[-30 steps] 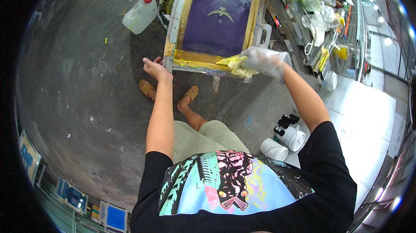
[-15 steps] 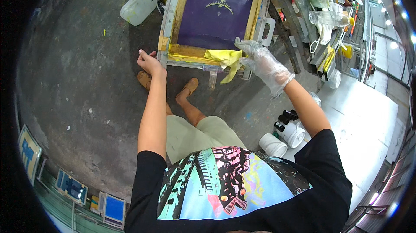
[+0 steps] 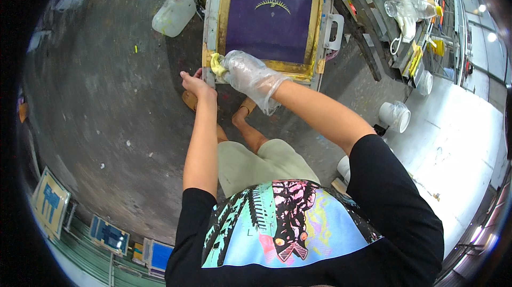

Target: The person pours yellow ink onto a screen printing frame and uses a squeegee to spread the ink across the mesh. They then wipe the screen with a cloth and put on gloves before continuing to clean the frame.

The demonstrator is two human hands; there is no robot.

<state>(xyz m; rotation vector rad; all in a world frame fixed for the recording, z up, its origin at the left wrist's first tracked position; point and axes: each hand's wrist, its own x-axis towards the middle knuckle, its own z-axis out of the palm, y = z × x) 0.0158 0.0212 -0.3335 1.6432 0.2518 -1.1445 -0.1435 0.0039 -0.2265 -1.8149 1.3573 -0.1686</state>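
Fingers (image 3: 228, 62) of the right hand (image 3: 250, 73) grip yellow cloth (image 3: 217, 64); the left hand's (image 3: 200, 85) seem slightly apart

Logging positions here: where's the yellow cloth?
In the head view, left of centre, the yellow cloth is in the right hand, by the near left corner of the gold frame, above and right of the left hand.
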